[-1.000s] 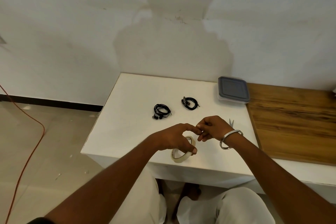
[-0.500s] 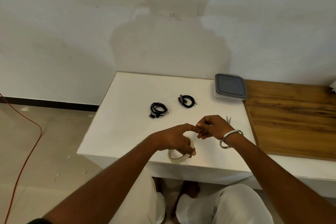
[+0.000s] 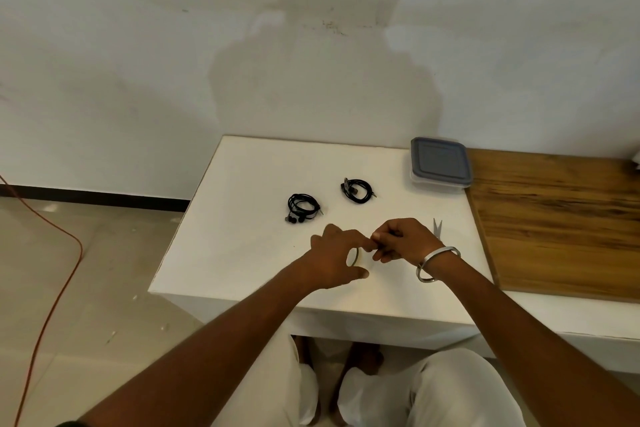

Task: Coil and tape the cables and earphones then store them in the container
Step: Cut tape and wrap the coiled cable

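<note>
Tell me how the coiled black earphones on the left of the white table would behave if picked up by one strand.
The coiled earphones look thin and floppy, so the loops would likely sag and loosen. No tape is visible on them. They are probably very light, and the earbuds at the lower left may dangle.

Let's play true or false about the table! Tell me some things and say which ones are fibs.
1. Two black coils of cable lie on the white table: the earphones and a cable. True.
2. The container is open. False: its grey lid is on.
3. The left hand holds the tape roll. True.
4. The right hand holds the scissors. False: they lie on the table behind it; its fingers pinch something small at the tape.
5. A bracelet is on the right wrist. True.
</note>
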The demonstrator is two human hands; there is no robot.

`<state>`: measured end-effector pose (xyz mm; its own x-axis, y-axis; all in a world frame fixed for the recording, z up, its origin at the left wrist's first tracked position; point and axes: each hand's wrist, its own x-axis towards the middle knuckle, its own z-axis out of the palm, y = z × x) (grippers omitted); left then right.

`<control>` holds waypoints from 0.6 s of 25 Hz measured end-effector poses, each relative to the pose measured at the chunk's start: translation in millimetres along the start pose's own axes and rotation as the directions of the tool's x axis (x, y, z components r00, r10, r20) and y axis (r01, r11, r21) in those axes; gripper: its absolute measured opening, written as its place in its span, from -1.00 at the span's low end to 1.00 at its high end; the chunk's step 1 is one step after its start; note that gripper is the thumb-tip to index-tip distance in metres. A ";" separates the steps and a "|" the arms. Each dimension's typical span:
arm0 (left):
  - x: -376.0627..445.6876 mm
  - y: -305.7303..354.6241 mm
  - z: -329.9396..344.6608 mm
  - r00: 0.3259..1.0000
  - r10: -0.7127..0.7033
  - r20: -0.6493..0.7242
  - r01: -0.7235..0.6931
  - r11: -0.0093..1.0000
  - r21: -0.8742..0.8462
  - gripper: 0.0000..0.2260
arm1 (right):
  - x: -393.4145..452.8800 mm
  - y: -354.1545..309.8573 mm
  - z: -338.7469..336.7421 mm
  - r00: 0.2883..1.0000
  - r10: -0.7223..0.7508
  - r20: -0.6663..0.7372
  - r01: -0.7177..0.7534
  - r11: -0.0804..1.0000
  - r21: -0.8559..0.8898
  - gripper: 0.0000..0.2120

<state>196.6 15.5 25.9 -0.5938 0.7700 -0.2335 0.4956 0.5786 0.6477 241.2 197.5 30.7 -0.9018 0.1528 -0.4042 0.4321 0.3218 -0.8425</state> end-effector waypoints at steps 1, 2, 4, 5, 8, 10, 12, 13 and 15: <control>1.9 -2.2 3.9 0.998 0.023 -0.056 -0.021 0.999 0.034 -0.58 | -0.3 -0.4 -0.3 1.000 -0.006 0.002 0.005 1.000 0.009 -0.89; 3.5 -4.6 7.4 0.993 0.060 -0.105 -0.056 0.998 0.035 -0.60 | -0.8 -1.0 -0.9 1.000 -0.012 0.007 0.012 1.000 0.014 -0.88; 9.0 -13.6 13.6 0.977 0.106 -0.186 -0.118 0.991 -0.057 -0.66 | -1.8 -2.8 -2.6 0.999 -0.025 0.029 0.025 1.000 0.009 -0.88; 11.4 -17.4 16.9 0.971 0.108 -0.211 -0.133 0.985 -0.106 -0.70 | -2.1 -3.3 -3.6 0.999 -0.030 0.040 0.030 1.000 0.003 -0.88; 12.9 -18.3 23.1 0.963 0.135 -0.234 -0.164 0.980 -0.109 -0.70 | -1.5 -3.0 -6.8 0.999 -0.036 0.031 0.037 0.999 -0.020 -0.89; 12.7 -16.7 23.9 0.969 0.149 -0.199 -0.171 0.980 -0.101 -0.66 | -0.9 -1.5 -7.4 0.999 -0.032 0.015 0.033 0.998 -0.044 -0.89; 12.9 -17.1 21.4 0.977 0.156 -0.147 -0.170 0.981 -0.089 -0.62 | -0.1 0.3 -7.2 1.000 -0.028 -0.003 0.027 0.998 -0.062 -0.89; 13.0 -17.8 19.4 0.979 0.163 -0.125 -0.174 0.981 -0.081 -0.61 | 0.1 0.7 -7.1 1.000 -0.026 -0.009 0.025 0.997 -0.067 -0.89; 13.0 -18.1 14.5 0.981 0.171 -0.095 -0.179 0.980 -0.088 -0.59 | 0.8 1.2 -6.4 0.999 -0.029 -0.013 0.028 0.998 -0.061 -0.90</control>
<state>189.1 18.9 0.6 -0.5580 0.8284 -0.0497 0.5364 0.4057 0.7400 240.9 204.0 31.7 -0.9140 0.1553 -0.3748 0.4054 0.3825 -0.8303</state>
